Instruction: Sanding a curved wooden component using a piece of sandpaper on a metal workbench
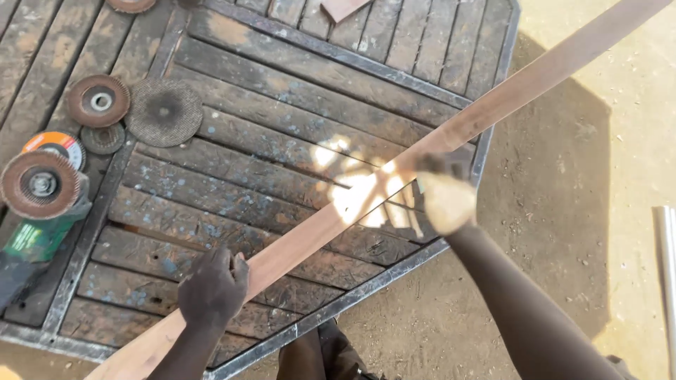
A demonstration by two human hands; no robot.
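- Left hand (pixel 213 287) is clenched over the bar (pixel 394 169), gripping it near its lower, near end.
- Right hand (pixel 445 200) rests against the bar about mid-length; it is blurred and washed by sun glare, so I cannot tell whether it grasps or only steadies.
- Bar is long, flat and rust-brown; it lies across the table (pixel 282 91) on a diagonal, from lower left, past the left hand, to upper right beyond the table's far edge.
- Long axis runs from the left hand up and away through the right hand; the left hand is nearer the person.
- Grinder (pixel 39 211), green-bodied with a worn disc, lies at the table's left edge, well apart from both hands.
- Loose discs (pixel 163 111) lie above it; one (pixel 55 146) bears a round label in orange and white.
- Pale tube (pixel 667 260) lies on the ground at right.
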